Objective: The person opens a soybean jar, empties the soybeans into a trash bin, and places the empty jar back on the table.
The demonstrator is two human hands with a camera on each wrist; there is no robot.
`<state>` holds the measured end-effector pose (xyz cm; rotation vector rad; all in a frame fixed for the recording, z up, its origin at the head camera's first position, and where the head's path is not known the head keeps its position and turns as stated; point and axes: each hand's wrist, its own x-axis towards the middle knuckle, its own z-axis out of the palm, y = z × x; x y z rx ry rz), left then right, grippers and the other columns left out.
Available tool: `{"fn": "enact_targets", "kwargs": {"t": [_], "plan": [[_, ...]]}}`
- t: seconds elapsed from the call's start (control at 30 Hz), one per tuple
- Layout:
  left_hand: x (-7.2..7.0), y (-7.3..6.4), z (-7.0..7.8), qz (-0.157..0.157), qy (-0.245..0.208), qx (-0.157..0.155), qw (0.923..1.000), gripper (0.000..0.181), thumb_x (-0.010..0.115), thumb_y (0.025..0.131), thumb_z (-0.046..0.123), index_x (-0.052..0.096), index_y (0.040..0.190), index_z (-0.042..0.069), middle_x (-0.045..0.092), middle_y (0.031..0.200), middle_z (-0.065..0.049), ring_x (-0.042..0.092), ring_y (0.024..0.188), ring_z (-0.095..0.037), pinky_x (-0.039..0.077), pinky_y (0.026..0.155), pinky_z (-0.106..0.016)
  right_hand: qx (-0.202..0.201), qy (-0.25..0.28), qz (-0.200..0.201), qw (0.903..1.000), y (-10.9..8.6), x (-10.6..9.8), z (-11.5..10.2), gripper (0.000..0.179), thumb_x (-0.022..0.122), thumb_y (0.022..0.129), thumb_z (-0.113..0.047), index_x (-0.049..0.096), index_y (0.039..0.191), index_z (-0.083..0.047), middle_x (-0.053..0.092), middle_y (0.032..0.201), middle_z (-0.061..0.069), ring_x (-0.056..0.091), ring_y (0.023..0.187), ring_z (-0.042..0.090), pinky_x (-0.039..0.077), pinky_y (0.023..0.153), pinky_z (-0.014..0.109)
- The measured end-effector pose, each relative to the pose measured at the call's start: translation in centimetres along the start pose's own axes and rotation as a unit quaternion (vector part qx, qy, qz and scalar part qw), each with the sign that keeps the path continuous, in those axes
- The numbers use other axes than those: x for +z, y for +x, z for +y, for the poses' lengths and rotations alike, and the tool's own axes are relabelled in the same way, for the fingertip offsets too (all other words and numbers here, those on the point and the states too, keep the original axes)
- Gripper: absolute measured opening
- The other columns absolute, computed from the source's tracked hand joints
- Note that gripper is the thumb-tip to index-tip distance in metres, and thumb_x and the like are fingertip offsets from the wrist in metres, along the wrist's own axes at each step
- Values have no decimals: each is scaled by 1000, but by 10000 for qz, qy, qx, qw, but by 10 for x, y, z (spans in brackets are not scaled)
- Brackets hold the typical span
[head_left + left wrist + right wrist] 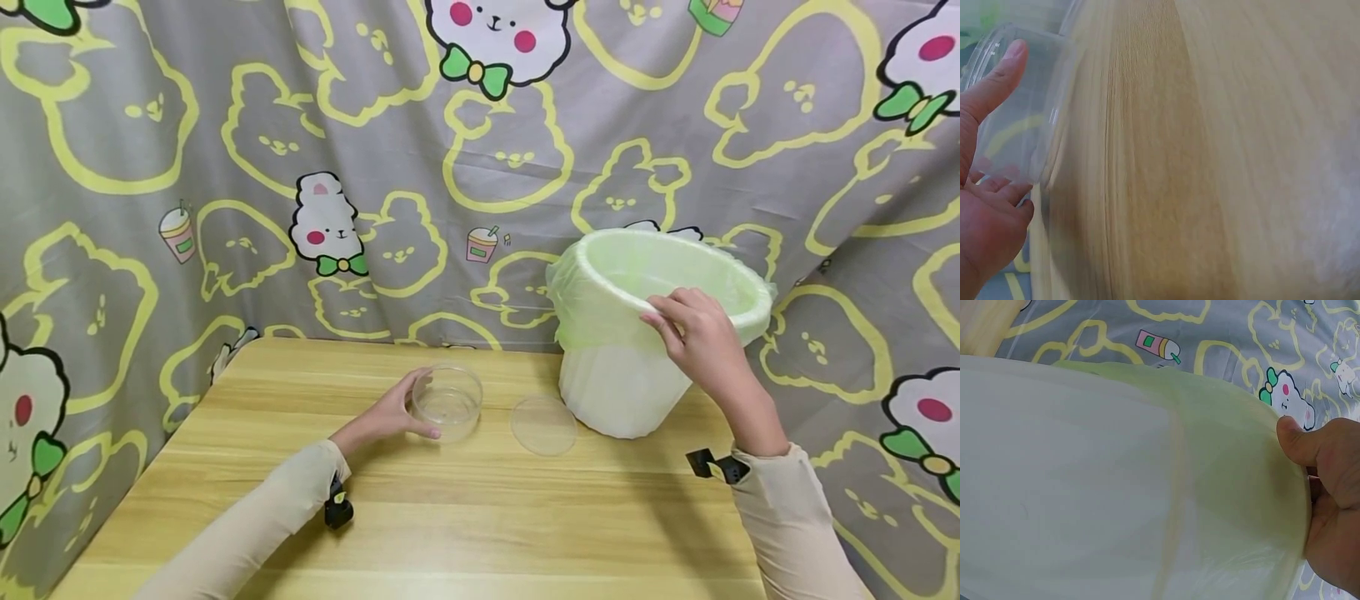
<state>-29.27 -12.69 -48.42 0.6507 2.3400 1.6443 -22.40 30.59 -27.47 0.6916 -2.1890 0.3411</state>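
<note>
A clear round plastic container (459, 410) stands on the wooden table. My left hand (390, 410) holds it from the left, thumb on the near side and fingers on the far side. In the left wrist view the thumb (1007, 72) lies along the container's wall (1044, 94). A white trash can (618, 392) lined with a pale green bag (600, 308) is at the back right of the table. My right hand (701, 342) grips the near rim over the folded bag. The right wrist view shows the thumb (1297, 440) on the bag-covered edge.
Between the container and the trash can lies a flat, clear round lid (544, 426). A grey curtain (405, 233) with yellow outlines and cartoon animals hangs behind and beside the wooden table (465, 525).
</note>
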Motion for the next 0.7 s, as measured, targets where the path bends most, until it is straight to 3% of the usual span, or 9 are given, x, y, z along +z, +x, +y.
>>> {"fn": "enact_targets", "kwargs": {"t": [0.43,0.6,0.7], "plan": [[-1,0,-4,27,194,-167,9997,125,97,66,17,17,162,7,30,163,-26,26,152,-46,18,125,-59,54,17,8,10000,-1,1,0,20,78,83,3,74,102,8,59,75,13,47,72,26,35,71,38],[-8,2,17,162,739,-144,9970,124,94,72,29,12,164,14,22,168,-16,18,156,-42,17,124,-63,302,103,-9,9995,-3,0,0,26,78,85,-2,75,109,5,65,84,16,55,80,31,40,75,44],[-17,5,37,446,1338,61,9900,113,87,79,41,16,164,17,24,169,-14,22,155,-41,23,122,-65,318,211,186,9991,-2,4,0,39,79,85,-6,71,122,1,69,99,21,60,92,40,44,84,54]]}}
